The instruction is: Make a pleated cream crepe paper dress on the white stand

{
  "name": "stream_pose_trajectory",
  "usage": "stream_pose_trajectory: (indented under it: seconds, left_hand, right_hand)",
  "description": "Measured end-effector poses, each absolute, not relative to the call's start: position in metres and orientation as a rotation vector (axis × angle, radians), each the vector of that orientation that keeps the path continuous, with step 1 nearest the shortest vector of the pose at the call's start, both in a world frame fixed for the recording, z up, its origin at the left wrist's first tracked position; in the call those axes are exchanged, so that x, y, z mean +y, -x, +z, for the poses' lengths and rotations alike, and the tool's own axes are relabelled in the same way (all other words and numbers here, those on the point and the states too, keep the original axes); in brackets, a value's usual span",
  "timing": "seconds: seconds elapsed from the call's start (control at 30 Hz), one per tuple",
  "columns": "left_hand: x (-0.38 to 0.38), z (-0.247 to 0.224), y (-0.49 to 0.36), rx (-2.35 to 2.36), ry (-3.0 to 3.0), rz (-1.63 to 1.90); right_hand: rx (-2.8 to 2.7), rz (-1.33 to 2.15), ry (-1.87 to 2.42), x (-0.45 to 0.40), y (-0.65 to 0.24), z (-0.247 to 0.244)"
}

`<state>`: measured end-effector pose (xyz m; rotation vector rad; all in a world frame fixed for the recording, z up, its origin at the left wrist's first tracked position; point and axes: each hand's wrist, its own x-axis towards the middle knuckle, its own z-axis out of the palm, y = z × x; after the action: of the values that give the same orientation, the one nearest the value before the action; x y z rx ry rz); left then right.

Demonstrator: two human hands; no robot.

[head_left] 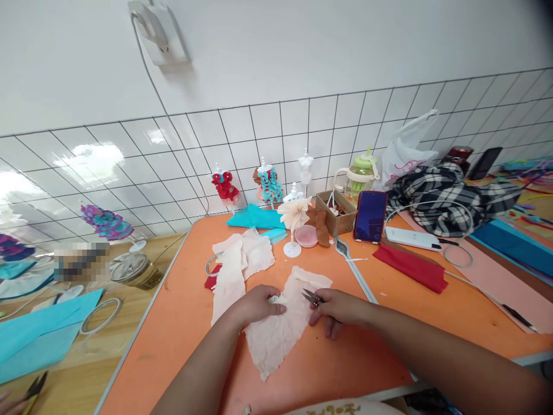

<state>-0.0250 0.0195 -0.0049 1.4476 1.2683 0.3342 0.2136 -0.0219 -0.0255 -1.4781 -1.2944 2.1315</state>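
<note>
My left hand (262, 303) is closed on the upper edge of a pale pink crinkled sheet (276, 340), which looks like crepe paper, thumb on top. In my right hand (334, 311) is a small pair of scissors (311, 297), blades pointing left over the sheet's right part. The blades look slightly parted. Beyond my left hand lie more pale pink pieces (228, 271), with a ring (212, 264) and a red scrap (211, 279) partly under them. A small white dress form (292, 249) wearing a ruffled cream skirt (295, 213) stands behind the sheet.
Several dressed forms (268, 183) line the tiled wall. A cardboard box (341, 222), pink dish (306, 236), propped phone (370, 216), white power bank (412, 237), red strip (410, 267) and plaid cloth (449, 199) lie beyond my right arm. Another person's hand (11, 403) holds scissors at lower left.
</note>
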Motion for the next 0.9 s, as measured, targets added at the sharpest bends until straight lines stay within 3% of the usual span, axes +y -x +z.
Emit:
stream_pose_trajectory:
  seconds: [0.27, 0.43, 0.63, 0.9]
  left_hand:
    - [0.028, 0.006, 0.033, 0.709, -0.726, 0.641]
    - [0.028, 0.005, 0.033, 0.546, -0.477, 0.975]
    - [0.019, 0.004, 0.021, 0.75, -0.755, 0.807]
    - [0.017, 0.011, 0.006, 0.867, -0.897, 1.004]
  right_hand:
    - [-1.257, 1.734, 1.544, 0.019, -0.199, -0.018]
    - [-1.287, 1.563, 1.322, 0.016, -0.206, -0.027]
    - [-1.405, 1.87, 1.023, -0.001, -0.207, -0.022]
    - [-1.459, 1.906, 1.037, -0.004, -0.208, -0.013]
